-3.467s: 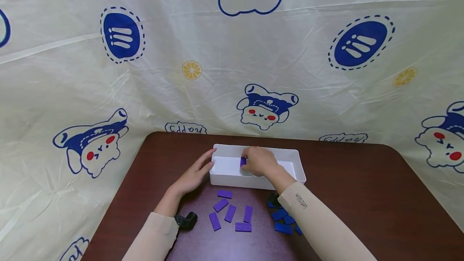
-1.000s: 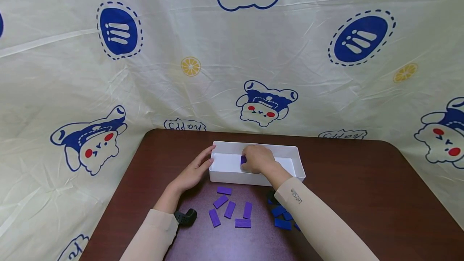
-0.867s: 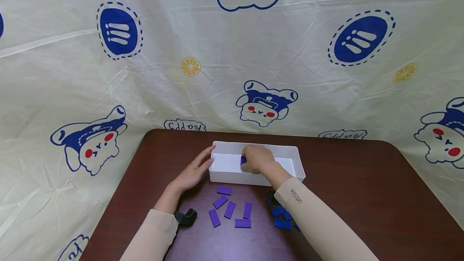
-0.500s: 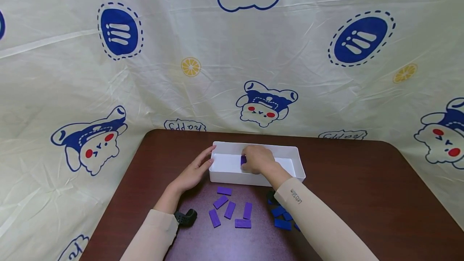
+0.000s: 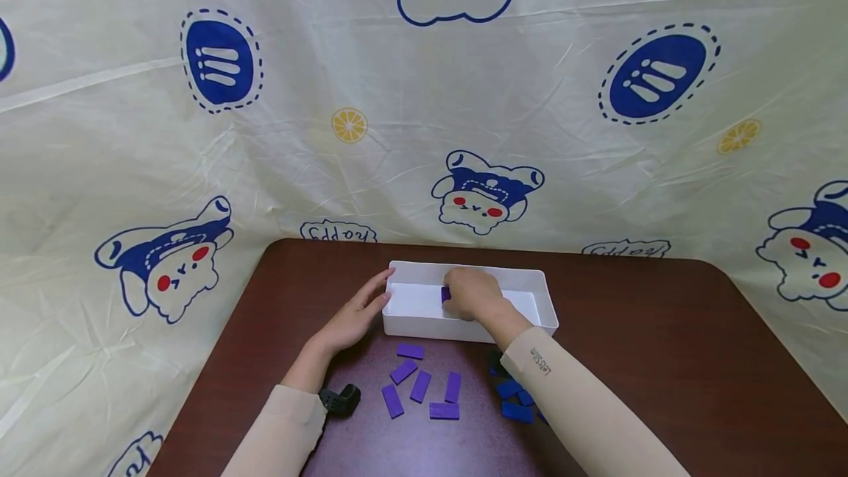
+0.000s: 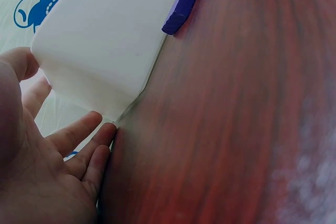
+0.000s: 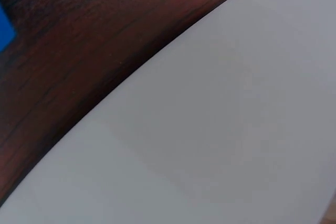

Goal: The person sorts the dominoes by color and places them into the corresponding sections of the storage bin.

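Observation:
A long white box (image 5: 424, 327) lies across the table. My left hand (image 5: 350, 324) rests on its left end; in the left wrist view the thumb (image 6: 23, 61) and fingers of that hand spread along the end wall, mostly straight. My right hand (image 5: 473, 293) reaches down into the box, its fingers pinching a small purple block (image 5: 445, 294), mostly hidden under the hand. Several flat purple blocks (image 5: 444, 411) lie scattered in front of the box. The right wrist view is filled mostly by the outer wall of the box (image 7: 210, 108).
Several blue blocks (image 5: 517, 412) lie right of the purple ones, partly covered by the right sleeve (image 5: 576, 396). The dark wooden table (image 5: 662, 344) ends at a patterned curtain (image 5: 563, 190). A black band (image 5: 341, 400) sits at the left wrist.
Both hands, the box and the loose blocks stay practically where they were. Slightly less of the purple block shows under the right hand than 3.5 s ago. The head view has shifted slightly.

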Action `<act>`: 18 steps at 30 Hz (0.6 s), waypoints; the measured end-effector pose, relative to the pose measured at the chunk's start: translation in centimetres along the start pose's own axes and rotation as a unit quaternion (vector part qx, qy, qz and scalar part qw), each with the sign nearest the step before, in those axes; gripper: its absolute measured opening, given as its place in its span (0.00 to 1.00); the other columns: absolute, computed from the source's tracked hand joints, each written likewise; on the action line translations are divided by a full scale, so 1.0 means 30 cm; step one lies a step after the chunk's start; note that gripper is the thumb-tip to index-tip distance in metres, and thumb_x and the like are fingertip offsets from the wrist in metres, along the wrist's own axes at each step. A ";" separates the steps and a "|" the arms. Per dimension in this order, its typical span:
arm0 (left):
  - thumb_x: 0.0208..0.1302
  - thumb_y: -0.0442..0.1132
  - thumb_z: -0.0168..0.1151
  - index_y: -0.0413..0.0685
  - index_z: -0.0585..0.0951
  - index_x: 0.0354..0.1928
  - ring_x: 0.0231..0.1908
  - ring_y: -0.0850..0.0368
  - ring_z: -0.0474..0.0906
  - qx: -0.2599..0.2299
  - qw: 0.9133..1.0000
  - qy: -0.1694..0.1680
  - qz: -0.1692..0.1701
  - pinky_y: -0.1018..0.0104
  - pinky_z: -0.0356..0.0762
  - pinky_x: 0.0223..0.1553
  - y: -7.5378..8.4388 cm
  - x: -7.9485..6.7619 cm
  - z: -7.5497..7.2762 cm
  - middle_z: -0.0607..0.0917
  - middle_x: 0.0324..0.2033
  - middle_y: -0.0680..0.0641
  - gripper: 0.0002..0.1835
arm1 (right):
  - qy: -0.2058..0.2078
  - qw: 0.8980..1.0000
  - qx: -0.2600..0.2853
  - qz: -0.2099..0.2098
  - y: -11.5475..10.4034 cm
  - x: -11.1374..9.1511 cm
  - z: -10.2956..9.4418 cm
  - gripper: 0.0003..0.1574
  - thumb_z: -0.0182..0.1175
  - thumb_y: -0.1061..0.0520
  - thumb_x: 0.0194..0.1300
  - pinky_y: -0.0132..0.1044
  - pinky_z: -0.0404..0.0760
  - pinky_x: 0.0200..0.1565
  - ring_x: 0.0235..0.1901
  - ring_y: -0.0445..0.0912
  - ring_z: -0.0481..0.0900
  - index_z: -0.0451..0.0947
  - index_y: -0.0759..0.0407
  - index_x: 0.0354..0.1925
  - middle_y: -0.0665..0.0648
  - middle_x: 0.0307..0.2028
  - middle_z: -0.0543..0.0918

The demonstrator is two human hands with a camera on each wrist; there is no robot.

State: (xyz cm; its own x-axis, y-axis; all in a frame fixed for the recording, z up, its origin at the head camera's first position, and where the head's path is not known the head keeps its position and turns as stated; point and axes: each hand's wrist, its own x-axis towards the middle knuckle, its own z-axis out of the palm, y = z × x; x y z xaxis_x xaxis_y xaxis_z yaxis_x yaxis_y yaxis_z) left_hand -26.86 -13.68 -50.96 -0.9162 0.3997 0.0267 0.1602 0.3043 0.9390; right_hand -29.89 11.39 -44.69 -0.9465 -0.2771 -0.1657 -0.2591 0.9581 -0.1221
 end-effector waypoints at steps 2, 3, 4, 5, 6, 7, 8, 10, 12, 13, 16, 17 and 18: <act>0.83 0.50 0.47 0.65 0.58 0.81 0.78 0.41 0.58 -0.001 1.000 0.001 -0.001 0.38 0.55 0.77 0.000 -0.001 0.001 0.62 0.78 0.38 0.29 | 0.004 1.000 0.004 -0.003 0.001 -0.005 0.000 0.07 0.71 0.53 0.63 0.42 0.72 0.32 0.31 0.49 0.75 0.84 0.55 0.35 0.51 0.29 0.81; 0.83 0.50 0.48 0.65 0.58 0.81 0.78 0.41 0.58 -0.001 1.000 0.001 -0.003 0.38 0.55 0.78 0.000 -0.002 0.002 0.62 0.78 0.39 0.29 | 0.007 1.000 0.006 -0.004 0.001 -0.008 0.000 0.08 0.71 0.52 0.64 0.43 0.73 0.32 0.31 0.49 0.76 0.85 0.55 0.36 0.52 0.30 0.82; 0.83 0.50 0.48 0.66 0.58 0.81 0.78 0.41 0.58 -0.002 1.000 0.003 -0.004 0.38 0.54 0.78 -0.002 -0.003 0.003 0.62 0.79 0.39 0.29 | 0.009 1.000 0.006 -0.006 0.003 -0.011 0.000 0.10 0.71 0.51 0.64 0.43 0.76 0.34 0.32 0.49 0.77 0.86 0.55 0.39 0.52 0.32 0.84; 0.83 0.50 0.48 0.67 0.58 0.81 0.78 0.42 0.58 -0.003 1.000 0.003 -0.007 0.38 0.54 0.78 -0.003 -0.005 0.005 0.62 0.79 0.39 0.29 | 0.011 1.000 0.009 -0.006 0.005 -0.015 0.001 0.12 0.71 0.49 0.65 0.45 0.78 0.36 0.35 0.49 0.79 0.87 0.55 0.41 0.52 0.35 0.86; 0.83 0.50 0.48 0.67 0.58 0.81 0.78 0.42 0.58 -0.004 1.000 0.004 -0.009 0.38 0.54 0.78 -0.004 -0.006 0.005 0.62 0.79 0.39 0.29 | 0.014 1.000 0.010 -0.007 0.008 -0.019 0.001 0.14 0.70 0.48 0.66 0.46 0.80 0.39 0.37 0.49 0.81 0.87 0.55 0.45 0.52 0.39 0.88; 0.83 0.50 0.48 0.68 0.58 0.81 0.78 0.42 0.58 -0.004 1.000 0.004 -0.011 0.39 0.54 0.78 -0.003 -0.007 0.006 0.62 0.79 0.40 0.29 | 0.017 1.000 0.012 -0.008 0.011 -0.024 0.000 0.17 0.70 0.47 0.66 0.48 0.82 0.42 0.41 0.49 0.83 0.87 0.55 0.48 0.53 0.43 0.89; 0.83 0.50 0.48 0.68 0.58 0.81 0.78 0.42 0.58 -0.003 1.000 0.004 -0.010 0.38 0.54 0.78 -0.002 -0.008 0.007 0.61 0.79 0.39 0.29 | 0.021 1.000 0.015 -0.009 0.014 -0.029 -0.001 0.20 0.69 0.46 0.67 0.50 0.83 0.46 0.44 0.50 0.85 0.87 0.55 0.52 0.54 0.47 0.89; 0.83 0.50 0.48 0.68 0.58 0.81 0.78 0.42 0.57 -0.003 1.000 0.002 -0.008 0.38 0.54 0.78 -0.001 -0.007 0.006 0.61 0.79 0.40 0.29 | 0.030 0.999 0.021 -0.012 0.019 -0.040 -0.006 0.24 0.69 0.45 0.67 0.54 0.84 0.51 0.51 0.52 0.85 0.86 0.54 0.57 0.54 0.53 0.89; 0.83 0.51 0.48 0.68 0.58 0.81 0.79 0.42 0.57 -0.004 1.000 0.001 -0.005 0.38 0.54 0.78 0.002 -0.004 0.005 0.61 0.79 0.40 0.29 | 0.041 0.999 0.029 -0.016 0.021 -0.050 -0.014 0.24 0.68 0.45 0.67 0.55 0.83 0.54 0.54 0.53 0.85 0.85 0.54 0.57 0.55 0.54 0.88; 0.83 0.51 0.47 0.67 0.58 0.81 0.79 0.42 0.57 -0.004 1.000 0.000 -0.002 0.38 0.54 0.78 0.003 -0.002 0.004 0.61 0.79 0.40 0.29 | 0.046 0.998 0.032 -0.019 0.021 -0.056 -0.019 0.24 0.68 0.45 0.67 0.55 0.83 0.54 0.54 0.53 0.85 0.85 0.54 0.57 0.55 0.54 0.88; 0.83 0.50 0.47 0.67 0.58 0.81 0.79 0.43 0.56 -0.006 1.000 -0.001 0.001 0.39 0.54 0.78 0.002 0.001 -0.001 0.61 0.79 0.40 0.29 | 0.058 0.997 0.036 -0.029 0.019 -0.069 -0.032 0.24 0.68 0.45 0.67 0.55 0.83 0.54 0.54 0.54 0.86 0.86 0.54 0.57 0.56 0.52 0.88; 0.83 0.50 0.47 0.67 0.58 0.81 0.79 0.43 0.56 -0.005 1.000 -0.002 0.001 0.39 0.53 0.78 0.001 0.000 -0.002 0.61 0.79 0.40 0.29 | 0.061 0.997 0.037 -0.031 0.018 -0.073 -0.035 0.24 0.68 0.45 0.67 0.55 0.84 0.54 0.53 0.53 0.86 0.86 0.54 0.57 0.56 0.52 0.88; 0.83 0.50 0.47 0.66 0.58 0.81 0.79 0.42 0.56 -0.006 1.000 -0.002 0.001 0.39 0.53 0.78 0.000 -0.001 -0.004 0.61 0.79 0.39 0.29 | 0.063 0.997 0.039 -0.033 0.017 -0.076 -0.039 0.24 0.68 0.45 0.67 0.55 0.84 0.54 0.53 0.53 0.86 0.85 0.54 0.57 0.56 0.52 0.88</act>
State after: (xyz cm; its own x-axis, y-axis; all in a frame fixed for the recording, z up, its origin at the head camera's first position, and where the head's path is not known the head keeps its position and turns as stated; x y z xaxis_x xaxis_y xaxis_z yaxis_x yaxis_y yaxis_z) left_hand -26.86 -13.80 -50.94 -0.9144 0.4038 0.0264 0.1570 0.2938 0.9429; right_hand -28.08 12.59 -43.24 -0.9458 -0.3233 -0.0321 -0.3104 0.9284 -0.2042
